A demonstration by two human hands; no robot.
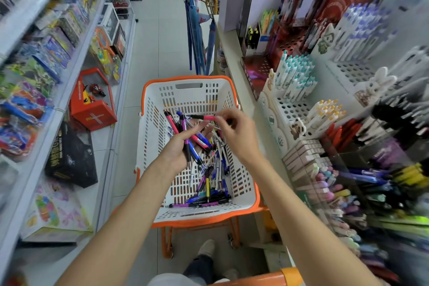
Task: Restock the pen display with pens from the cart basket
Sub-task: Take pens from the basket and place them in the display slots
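Orange cart handle sits at the bottom edge, with both bare forearms reaching over it into the cart basket.

Basket: white slotted plastic with an orange rim, seated on the cart frame. A loose pile of pens lies across its floor toward the near right side: blue, white, purple, black and one yellow barrel.

Left hand: palm up over the basket, fingers curled round a bundle of pens, pink, purple and blue among them.

Right hand: just above and beside the left hand, fingertips pinching one end of a pink-and-black pen held roughly level over the bundle.

Pen display: right of the basket, on the shelf. Its white perforated racks hold upright teal-capped pens and yellow-capped pens; many holes show unfilled. The lower compartments appear to hold mixed coloured pens, but blur prevents sorting them.
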